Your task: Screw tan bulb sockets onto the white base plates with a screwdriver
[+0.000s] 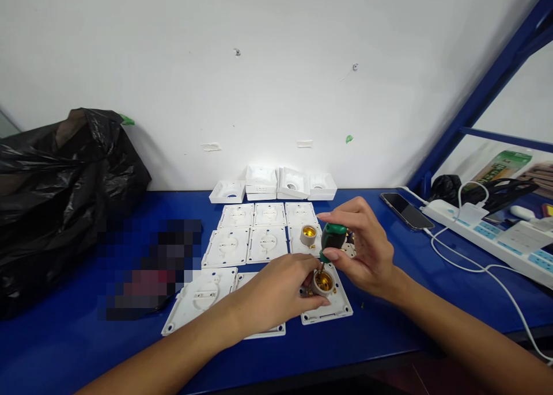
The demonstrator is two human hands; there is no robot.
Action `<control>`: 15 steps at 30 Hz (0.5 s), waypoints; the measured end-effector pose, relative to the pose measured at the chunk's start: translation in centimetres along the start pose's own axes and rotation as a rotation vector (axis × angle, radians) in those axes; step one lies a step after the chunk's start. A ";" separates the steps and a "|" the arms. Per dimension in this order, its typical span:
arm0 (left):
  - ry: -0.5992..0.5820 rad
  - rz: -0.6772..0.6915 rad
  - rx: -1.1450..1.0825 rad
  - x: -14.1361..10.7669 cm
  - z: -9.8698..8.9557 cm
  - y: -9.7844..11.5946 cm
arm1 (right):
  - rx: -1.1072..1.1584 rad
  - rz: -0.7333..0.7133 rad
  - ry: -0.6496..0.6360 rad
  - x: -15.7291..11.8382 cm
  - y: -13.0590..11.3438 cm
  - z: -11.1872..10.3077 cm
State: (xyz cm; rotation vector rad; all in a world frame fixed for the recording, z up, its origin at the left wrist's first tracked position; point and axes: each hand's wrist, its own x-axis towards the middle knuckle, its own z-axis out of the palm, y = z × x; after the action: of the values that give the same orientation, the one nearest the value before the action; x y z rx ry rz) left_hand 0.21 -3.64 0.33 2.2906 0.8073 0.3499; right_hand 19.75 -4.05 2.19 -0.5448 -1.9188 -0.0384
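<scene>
My right hand (363,251) grips a screwdriver (333,238) with a green and black handle. Its shaft points down into a round lamp socket (324,281) with a brass-coloured inside. That socket sits on a white square base plate (341,303). My left hand (285,291) is closed around the socket's left side, its thumb near the front rim. Just behind, a second lamp socket (308,235) stands on another white plate. More white plates (267,244) with round centre mounts lie in rows to the left. Small parts behind the screwdriver are partly hidden by my right hand.
White square covers (261,179) are stacked against the wall. A black plastic bag (64,193) fills the left side, near a pixelated dark object (155,274). On the right lie a phone (406,211), a white power strip (488,234) and loose white cables.
</scene>
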 end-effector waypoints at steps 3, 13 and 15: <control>0.005 0.004 -0.006 0.0 0.1 0.0 | -0.010 0.015 0.029 0.0 -0.2 0.0; 0.007 0.009 -0.010 0.0 0.3 -0.3 | 0.058 0.019 0.087 -0.2 0.0 0.5; 0.006 0.012 -0.009 0.0 0.3 -0.3 | 0.064 0.033 0.082 -0.2 0.1 0.6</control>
State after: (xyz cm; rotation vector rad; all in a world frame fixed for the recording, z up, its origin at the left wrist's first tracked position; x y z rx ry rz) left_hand 0.25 -3.62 -0.06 2.2878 0.7939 0.3652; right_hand 19.35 -3.90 1.79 -0.5242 -1.8247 0.0212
